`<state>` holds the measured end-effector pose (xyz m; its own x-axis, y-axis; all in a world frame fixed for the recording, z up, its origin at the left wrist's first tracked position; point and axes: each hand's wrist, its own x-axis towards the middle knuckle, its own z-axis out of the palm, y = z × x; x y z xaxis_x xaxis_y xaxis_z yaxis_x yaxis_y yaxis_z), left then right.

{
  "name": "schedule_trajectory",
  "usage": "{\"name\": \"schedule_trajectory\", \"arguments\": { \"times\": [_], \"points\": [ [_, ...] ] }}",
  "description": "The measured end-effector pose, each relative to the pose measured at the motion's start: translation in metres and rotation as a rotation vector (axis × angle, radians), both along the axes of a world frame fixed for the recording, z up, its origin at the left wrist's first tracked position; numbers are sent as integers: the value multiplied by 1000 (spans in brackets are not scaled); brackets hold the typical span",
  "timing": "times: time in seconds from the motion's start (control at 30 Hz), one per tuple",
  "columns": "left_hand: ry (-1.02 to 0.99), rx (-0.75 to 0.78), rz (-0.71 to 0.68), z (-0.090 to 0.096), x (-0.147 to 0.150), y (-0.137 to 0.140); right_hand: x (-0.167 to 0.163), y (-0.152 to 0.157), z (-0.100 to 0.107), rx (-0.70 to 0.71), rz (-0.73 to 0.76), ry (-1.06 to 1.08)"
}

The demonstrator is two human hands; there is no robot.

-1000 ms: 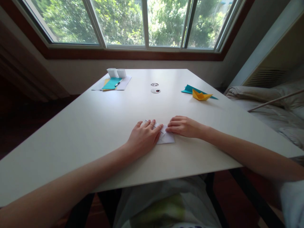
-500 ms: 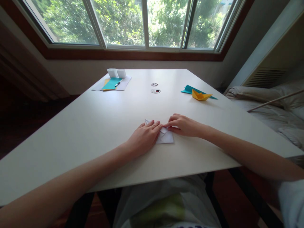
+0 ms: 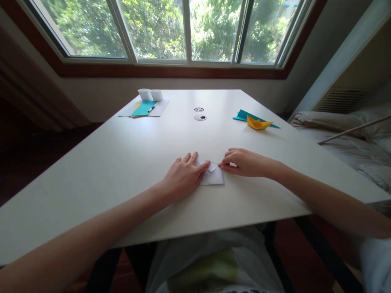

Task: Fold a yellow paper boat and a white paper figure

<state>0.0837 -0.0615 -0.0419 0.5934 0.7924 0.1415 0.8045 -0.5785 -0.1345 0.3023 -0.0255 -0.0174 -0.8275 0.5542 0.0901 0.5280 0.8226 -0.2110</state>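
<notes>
Near edge: the white bench [image 3: 106, 175] ends just in front of the person's lap, with both forearms reaching in over it, so the work sits within easy reach.
Folded white paper: the small folded white paper [image 3: 214, 178] lies flat on the bench near that edge, between the hands; a pointed flap shows on its upper part, and the hard surface presumably gives the creases a firm backing.
Left hand: the left hand [image 3: 185, 175] rests palm down over the paper's left part, fingers spread and straight, gripping nothing; the thumb reaches over to the flap, probably pinning the layers against slipping.
Right hand: the right hand [image 3: 240, 162] has thumb and fingertips drawn together at the flap's right corner, seemingly pinching it, a hold that suits fine control of a thin edge.
Right side: a yellow paper boat [image 3: 259, 123] stands in front of a teal paper plane [image 3: 242, 115], perhaps parked there to be out of the way; whether they touch, I cannot tell.
Middle: two round fittings [image 3: 200, 117] sit in the benchtop.
Far left: a pen [image 3: 152, 107] lies on a teal sheet [image 3: 142, 109], near two white containers [image 3: 157, 95], apparently grouped as supplies.
Beyond: a window [image 3: 159, 28].
</notes>
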Motion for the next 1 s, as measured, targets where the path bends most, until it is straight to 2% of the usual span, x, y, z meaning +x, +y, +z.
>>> {"name": "schedule_trajectory", "arguments": {
  "times": [0.13,0.27,0.43,0.5,0.63,0.8,1.0],
  "points": [
    [2,-27,10,0,-2,2,4,2,-1,10,15,10],
    [-3,-107,15,0,-10,12,5,6,-6,78,103,49],
    [-29,-262,-7,-1,-26,27,0,5,-11,9,229,93],
    [-62,-259,-10,-1,-29,31,-1,4,-12,16,229,91],
    [-186,-132,-81,8,-32,31,0,3,-12,112,208,62],
    [-214,-248,-335,17,-33,23,0,0,-13,244,180,-13],
    [-258,-220,-379,13,-32,22,-2,-3,-20,481,223,-79]
  ]
}}
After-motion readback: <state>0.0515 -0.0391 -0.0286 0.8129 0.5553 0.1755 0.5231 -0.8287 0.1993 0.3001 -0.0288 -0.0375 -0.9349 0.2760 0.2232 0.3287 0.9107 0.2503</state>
